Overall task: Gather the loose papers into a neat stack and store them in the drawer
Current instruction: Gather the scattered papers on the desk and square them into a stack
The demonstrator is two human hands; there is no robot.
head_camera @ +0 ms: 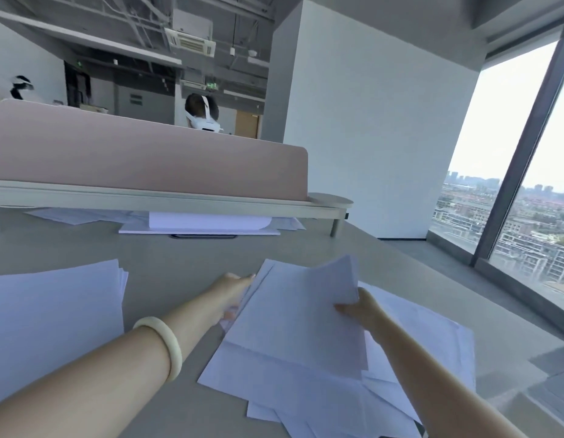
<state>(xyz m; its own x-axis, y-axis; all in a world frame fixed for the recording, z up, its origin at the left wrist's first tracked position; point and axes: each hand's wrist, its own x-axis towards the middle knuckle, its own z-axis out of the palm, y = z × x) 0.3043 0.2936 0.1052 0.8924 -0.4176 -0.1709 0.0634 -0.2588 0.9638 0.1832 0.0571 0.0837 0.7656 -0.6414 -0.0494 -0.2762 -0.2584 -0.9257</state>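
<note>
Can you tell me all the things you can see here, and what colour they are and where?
held sheets: a few, white, lifted between both hands
loose papers: many, white, spread on the desk under the hands
paper pile: one, white, desk's left side
far papers: several, white, under the shelf
desk: one, grey, below everything
divider: one, pink, behind the desk
window: one, right side, city outside
bangle: one, cream, left wrist
left hand: holds the sheets' left edge
right hand: grips the sheets' right edge
</note>
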